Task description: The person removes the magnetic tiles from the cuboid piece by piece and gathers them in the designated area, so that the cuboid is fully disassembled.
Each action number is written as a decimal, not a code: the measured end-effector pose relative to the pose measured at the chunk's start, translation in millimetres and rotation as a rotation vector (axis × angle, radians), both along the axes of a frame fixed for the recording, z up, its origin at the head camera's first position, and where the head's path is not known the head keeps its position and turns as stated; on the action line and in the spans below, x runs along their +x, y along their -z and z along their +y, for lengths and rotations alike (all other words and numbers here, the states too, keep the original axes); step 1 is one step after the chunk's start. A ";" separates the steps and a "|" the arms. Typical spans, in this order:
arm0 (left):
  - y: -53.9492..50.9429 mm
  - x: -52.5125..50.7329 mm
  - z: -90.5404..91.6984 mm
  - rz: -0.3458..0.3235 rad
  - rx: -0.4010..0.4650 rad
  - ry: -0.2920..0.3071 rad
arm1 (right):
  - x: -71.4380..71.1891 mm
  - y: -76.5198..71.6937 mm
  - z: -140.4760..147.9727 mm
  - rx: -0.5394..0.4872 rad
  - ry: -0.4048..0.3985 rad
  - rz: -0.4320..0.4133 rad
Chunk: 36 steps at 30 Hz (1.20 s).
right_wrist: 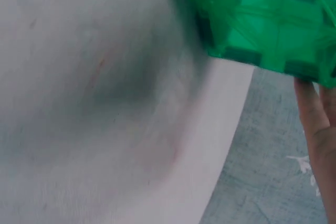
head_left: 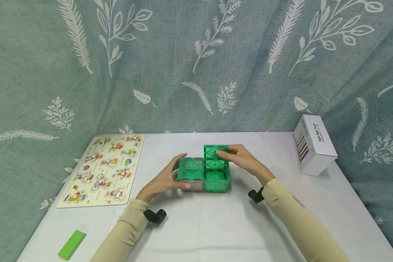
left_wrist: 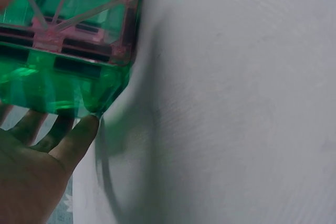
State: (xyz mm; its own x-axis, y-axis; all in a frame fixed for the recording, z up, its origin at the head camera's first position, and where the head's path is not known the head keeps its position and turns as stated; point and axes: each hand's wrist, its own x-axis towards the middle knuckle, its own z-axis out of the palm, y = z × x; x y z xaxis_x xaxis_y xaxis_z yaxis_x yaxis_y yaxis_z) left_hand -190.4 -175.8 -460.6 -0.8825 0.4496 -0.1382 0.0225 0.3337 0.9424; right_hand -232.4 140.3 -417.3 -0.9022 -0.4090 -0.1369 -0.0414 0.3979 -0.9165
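Note:
A boxy build of clear magnetic tiles [head_left: 191,169], mostly green with a pinkish tile on its front left, sits mid-table. My left hand [head_left: 165,181] holds its left end, thumb at the front and fingers round the back. In the left wrist view, fingertips of the left hand [left_wrist: 37,166] touch a green side tile [left_wrist: 58,82]. Above the right part of the build stands a green square tile [head_left: 211,150]. My right hand [head_left: 243,160] pinches this piece at its right side, thumb in front. The right wrist view shows fingers [right_wrist: 311,111] against green tiles [right_wrist: 273,30].
A wooden picture puzzle board [head_left: 101,171] lies at the left. Nearer the front left is a green block [head_left: 72,245]. A white box [head_left: 316,145] stands at the back right. Behind the white table [head_left: 216,225] hangs a leaf-patterned curtain [head_left: 170,65].

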 end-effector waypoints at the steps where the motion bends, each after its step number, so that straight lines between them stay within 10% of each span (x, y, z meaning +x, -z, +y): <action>1: 0.1 0.1 0.1 0.007 -0.012 -0.004 | -0.3 0.8 -1.4 -0.012 0.000 0.001; 36: -6.3 10.9 -3.9 -0.008 -0.018 -0.007 | 0.3 12.5 -20.8 -0.089 -0.034 -0.007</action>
State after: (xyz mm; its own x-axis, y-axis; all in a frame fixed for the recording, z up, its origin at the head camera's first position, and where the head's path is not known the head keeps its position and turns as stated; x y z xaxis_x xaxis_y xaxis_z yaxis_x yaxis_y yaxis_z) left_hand -179.4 -179.8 -454.3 -0.8846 0.4404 -0.1533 0.0124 0.3508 0.9363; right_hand -232.1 119.5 -429.8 -0.8866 -0.4505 -0.1047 -0.0469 0.3129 -0.9486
